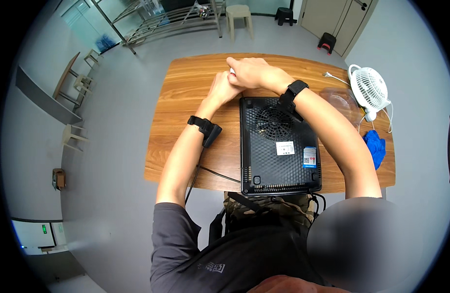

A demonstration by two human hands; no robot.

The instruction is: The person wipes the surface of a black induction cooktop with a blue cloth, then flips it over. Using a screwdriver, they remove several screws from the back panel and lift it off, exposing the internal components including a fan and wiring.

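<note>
Beyond the dimpled, rectangular black plastic appliance (274,166) with its round grille (273,123), left grip (225,88) and right grip (255,73) curl together; what they pinch, I cannot tell.

1. Smooth grey floor (112,180) pretty much everywhere, plain pale wall (396,34) on the right.
2. Far side's got a silver metal-tube rack (186,20), with a beige plastic stool (238,11) right beside it.
3. Beige door (327,17) with a dark handle (360,4), plus a little black stool (285,16) and a black-and-red stool (327,41) nearby.
4. Over left: brown wood-topped table (66,75), pale stools (82,84), small brown box (61,179).
5. Lit green sign (44,229), lower left.
</note>
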